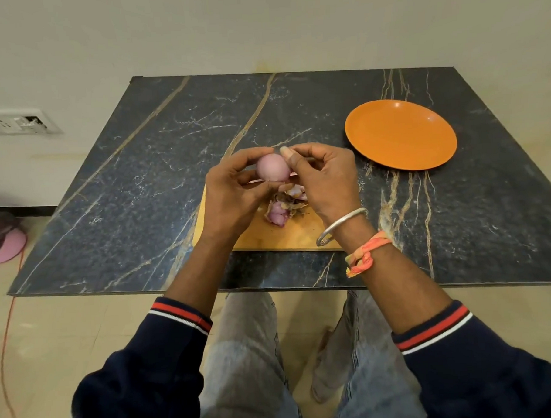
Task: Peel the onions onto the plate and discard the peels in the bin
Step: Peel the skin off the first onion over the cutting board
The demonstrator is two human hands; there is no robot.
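A pale pink peeled onion (pixel 272 167) is held above a wooden cutting board (pixel 269 234) in the middle of the table. My left hand (pixel 232 195) grips it from the left, fingers curled round it. My right hand (pixel 323 181) pinches at its right side with the thumb against the onion's top. A heap of purple and brown peels (pixel 285 205) lies on the board just under my hands. An orange plate (pixel 400 134) with nothing on it sits to the right, apart from my hands. No bin is in view.
The dark marble table (pixel 140 183) stands against a white wall. A wall socket (pixel 21 122) is at the left. A pink object (pixel 7 245) and an orange cable (pixel 5 347) lie on the floor at the left. My knees sit under the near table edge.
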